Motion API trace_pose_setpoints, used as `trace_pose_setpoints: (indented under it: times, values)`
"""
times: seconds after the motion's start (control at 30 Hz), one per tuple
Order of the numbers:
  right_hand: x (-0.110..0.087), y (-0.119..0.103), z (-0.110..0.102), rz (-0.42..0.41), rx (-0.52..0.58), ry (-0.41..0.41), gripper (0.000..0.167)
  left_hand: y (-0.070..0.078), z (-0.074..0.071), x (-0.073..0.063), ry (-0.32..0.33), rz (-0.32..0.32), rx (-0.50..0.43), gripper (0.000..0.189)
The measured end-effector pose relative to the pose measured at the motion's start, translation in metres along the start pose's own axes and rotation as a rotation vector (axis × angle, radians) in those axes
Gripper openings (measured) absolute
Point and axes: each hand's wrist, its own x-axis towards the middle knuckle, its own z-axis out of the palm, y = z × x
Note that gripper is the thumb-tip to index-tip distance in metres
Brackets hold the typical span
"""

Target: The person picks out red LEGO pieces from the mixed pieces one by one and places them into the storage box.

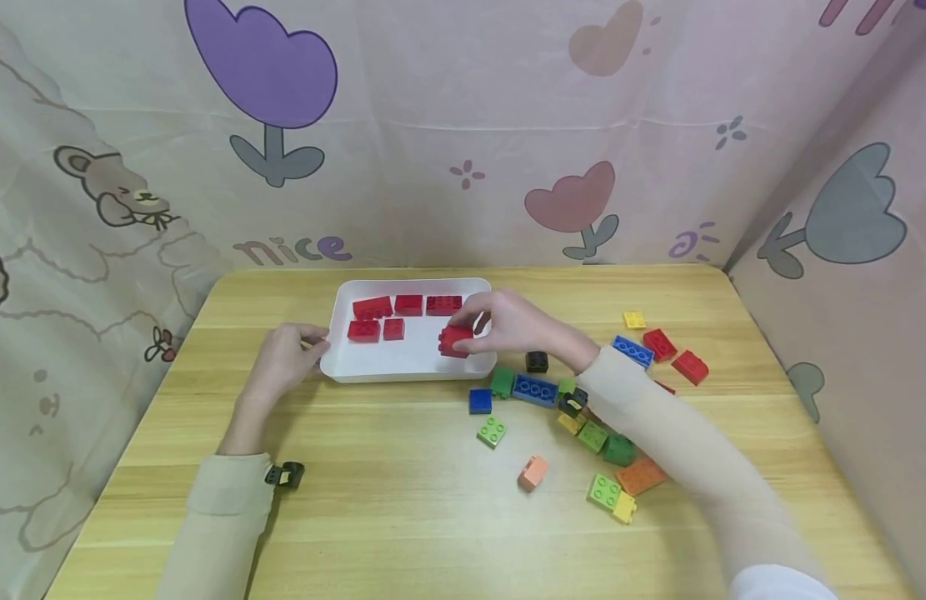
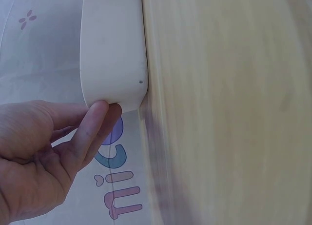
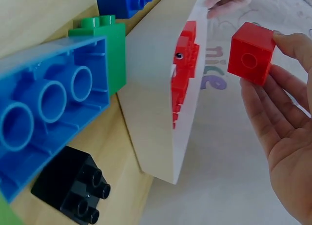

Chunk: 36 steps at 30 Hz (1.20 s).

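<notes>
My right hand [image 1: 508, 321] pinches a red toy brick [image 1: 455, 341] between thumb and fingers, over the right part of a white tray [image 1: 402, 376]. In the right wrist view the held brick [image 3: 251, 51] shows a smooth side with a round mark, raised above the rim. Several red bricks [image 1: 363, 331] lie in the tray's left and back part. At the tray's left end, my left hand [image 1: 286, 354] holds the edge; the left wrist view shows the thumb and fingertips pinching the rim [image 2: 114, 88] at its corner.
Right of the tray lie loose bricks: a blue one [image 1: 535, 390], a black one [image 1: 537, 362], a green one [image 1: 503, 382] and several others, partly under my right forearm. Red bricks [image 1: 690, 367] lie farther right. A printed curtain [image 1: 402, 208] hangs behind the table.
</notes>
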Motion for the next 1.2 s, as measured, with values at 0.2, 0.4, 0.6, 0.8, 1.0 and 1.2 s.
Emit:
trace_pose_setpoints:
  times: [0.2,0.4,0.6,0.8,1.0,1.2]
  values:
    - [0.017,0.011,0.008,0.031,-0.010,-0.012,0.032,-0.001,0.000,0.000,-0.001,-0.009,-0.005,0.033]
    - [0.031,0.017,0.015,0.030,-0.030,-0.008,0.032,0.000,0.000,0.000,-0.001,-0.007,-0.003,0.033]
    - [0.043,0.019,0.019,0.055,-0.057,-0.024,0.037,0.001,0.000,-0.001,-0.007,-0.018,0.001,0.033]
    - [0.056,0.022,0.019,0.092,-0.079,-0.056,0.040,0.001,0.000,-0.001,-0.011,-0.026,-0.006,0.034]
    - [0.066,0.021,0.020,0.111,-0.101,-0.096,0.042,0.001,0.000,-0.001,-0.008,-0.018,-0.010,0.034]
    - [0.076,0.021,0.025,0.112,-0.152,-0.126,0.041,0.001,0.000,-0.001,-0.007,-0.017,-0.008,0.033]
